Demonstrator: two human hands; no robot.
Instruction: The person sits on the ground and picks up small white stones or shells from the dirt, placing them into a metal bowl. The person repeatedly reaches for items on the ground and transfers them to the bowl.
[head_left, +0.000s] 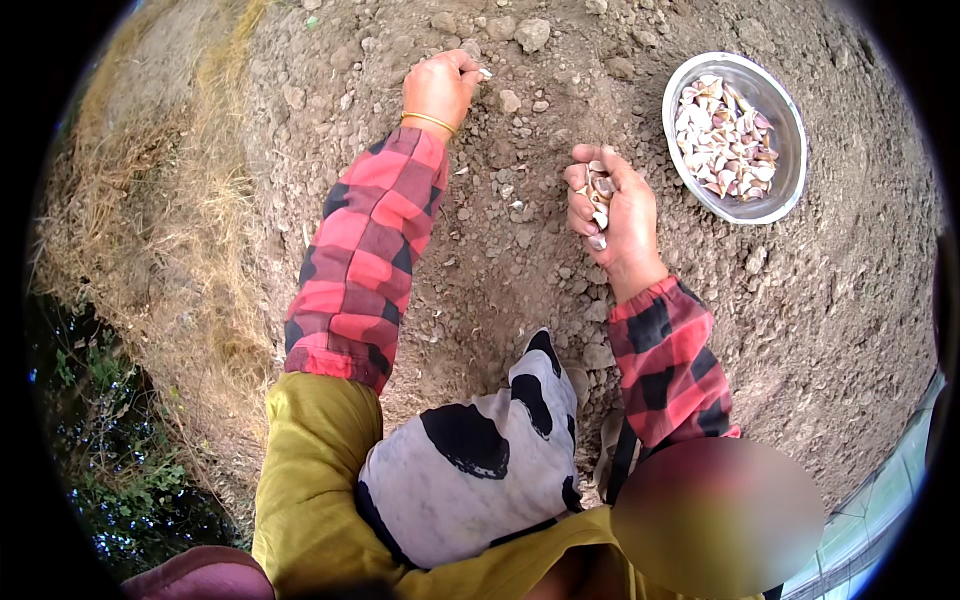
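Note:
My left hand (441, 84), with a yellow bangle at the wrist, is low over the soil at the upper middle, thumb and fingers pinched on a small pale garlic clove (486, 73). My right hand (616, 210) lies palm up to the right, its fingers curled around several garlic cloves (598, 196). Beyond it, at the upper right, a round metal bowl (796, 150) holds many loose pinkish-white garlic cloves (724, 142). A few small pale bits lie on the soil between my hands; whether they are cloves I cannot tell.
Loose brown soil (517, 277) with clods and stones spreads around my hands. Dry grass (217, 225) runs along the left, with green plants (127, 442) at the lower left. Translucent sheeting (877, 517) shows at the lower right. A spotted cloth covers my lap.

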